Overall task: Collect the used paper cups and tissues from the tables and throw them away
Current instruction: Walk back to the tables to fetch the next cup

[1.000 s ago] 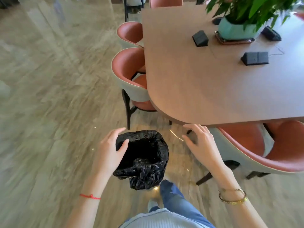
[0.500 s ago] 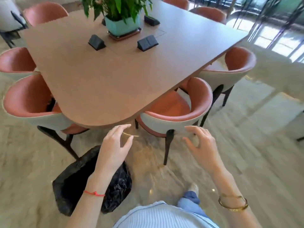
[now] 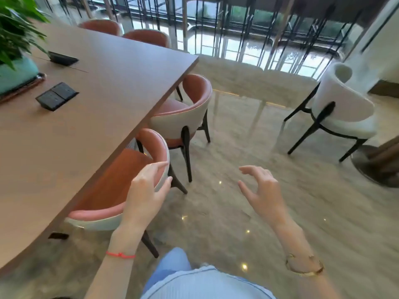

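No paper cup or tissue shows anywhere in the head view. My left hand (image 3: 146, 190) hangs in the air in front of the nearest pink chair (image 3: 121, 184), fingers loosely spread, holding nothing. My right hand (image 3: 262, 190) floats over the shiny floor to the right, fingers half curled and empty. The long brown table (image 3: 103, 100) fills the left side; its top carries only black socket boxes (image 3: 56, 98) and a potted plant (image 3: 15, 50). The black bin bag is out of frame.
Pink chairs (image 3: 183, 117) are tucked along the table's right edge, with two more at its far end. A white chair (image 3: 343, 108) stands at the right beside a round table base (image 3: 375, 167). Polished floor lies between them; a railing and windows close the back.
The view has swung right, away from the black bin bag, which has left the frame. Both hands stay raised and empty. The white chair and the windows have come into sight.
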`<state>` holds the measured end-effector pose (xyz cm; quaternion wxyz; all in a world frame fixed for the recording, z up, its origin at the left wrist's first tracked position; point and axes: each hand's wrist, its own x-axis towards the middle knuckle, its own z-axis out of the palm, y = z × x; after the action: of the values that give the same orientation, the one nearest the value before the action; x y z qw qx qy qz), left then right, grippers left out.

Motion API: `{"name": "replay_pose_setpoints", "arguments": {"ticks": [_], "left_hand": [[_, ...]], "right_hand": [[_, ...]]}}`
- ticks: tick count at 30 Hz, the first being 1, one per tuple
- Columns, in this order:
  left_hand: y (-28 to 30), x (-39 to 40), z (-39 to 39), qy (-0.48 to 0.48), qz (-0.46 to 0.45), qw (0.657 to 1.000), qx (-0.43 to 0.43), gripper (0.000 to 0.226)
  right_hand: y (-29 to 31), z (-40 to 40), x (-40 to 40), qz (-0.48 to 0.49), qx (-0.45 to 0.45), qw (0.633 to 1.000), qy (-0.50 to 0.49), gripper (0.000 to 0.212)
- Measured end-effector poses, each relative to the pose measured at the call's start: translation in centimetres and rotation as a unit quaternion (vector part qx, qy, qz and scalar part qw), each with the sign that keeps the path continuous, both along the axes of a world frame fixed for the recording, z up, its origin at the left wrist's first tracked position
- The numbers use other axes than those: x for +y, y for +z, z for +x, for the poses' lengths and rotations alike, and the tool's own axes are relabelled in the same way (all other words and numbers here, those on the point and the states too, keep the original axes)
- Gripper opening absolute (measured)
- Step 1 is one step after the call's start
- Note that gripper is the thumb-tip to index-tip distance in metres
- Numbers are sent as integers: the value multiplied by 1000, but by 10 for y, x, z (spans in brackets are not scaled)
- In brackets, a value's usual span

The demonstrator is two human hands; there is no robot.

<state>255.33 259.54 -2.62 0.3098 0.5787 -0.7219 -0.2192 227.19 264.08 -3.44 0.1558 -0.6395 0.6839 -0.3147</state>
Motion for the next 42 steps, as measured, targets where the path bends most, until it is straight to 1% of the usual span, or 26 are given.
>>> {"name": "replay_pose_setpoints", "arguments": {"ticks": [5, 11, 16, 20, 24, 30, 35, 42], "left_hand": [[-3, -71, -63, -66, 7, 998, -13, 36], [-18, -185, -132, -118, 12, 993, -13, 37], [-12, -293, -193, -159, 19, 987, -9, 39], [4, -383, -239, -183, -4, 983, -12, 39], [11, -467, -282, -204, -6, 979, -24, 40], [-1, -574, -330, -193, 4, 981, -27, 40], [-16, -678, -383, -174, 15, 984, -27, 39], [5, -849, -462, -118, -6, 993, -7, 38]], "right_hand": [[-9, -62, -43, -6, -9, 998, -70, 27], [-30, -127, -118, 1, -24, 989, -143, 28], [-24, -181, -211, 7, -22, 985, -172, 28], [-8, -220, -294, -1, -21, 982, -190, 29], [-4, -256, -369, -10, -29, 978, -207, 29], [-12, -313, -484, 8, -25, 979, -203, 28], [-20, -370, -601, 13, -32, 982, -186, 27], [2, -450, -793, 21, -26, 992, -122, 28]]}}
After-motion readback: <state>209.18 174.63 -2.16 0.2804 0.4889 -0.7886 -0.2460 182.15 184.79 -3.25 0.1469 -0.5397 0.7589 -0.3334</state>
